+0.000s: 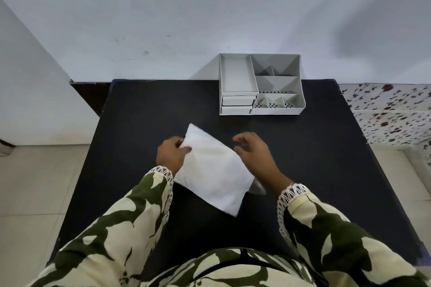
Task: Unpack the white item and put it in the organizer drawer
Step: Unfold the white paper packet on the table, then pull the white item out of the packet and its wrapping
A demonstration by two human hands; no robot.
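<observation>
A flat white packet (213,171) lies tilted over the middle of the black table (303,170). My left hand (172,154) grips the packet's upper left edge, thumb on top. Just right of the packet hovers my right hand (255,150), fingers curled and apart, holding nothing. A bit of clear wrapping (257,186) sticks out at the packet's lower right, by my right wrist. The grey organizer (261,84) stands at the table's far edge, with two small drawers (237,105) shut at its front left.
The organizer's top compartments look empty. A pale wall rises right behind the table. A floral-patterned surface (391,112) lies to the right, tiled floor to the left. My patterned sleeves cover the near part of the table.
</observation>
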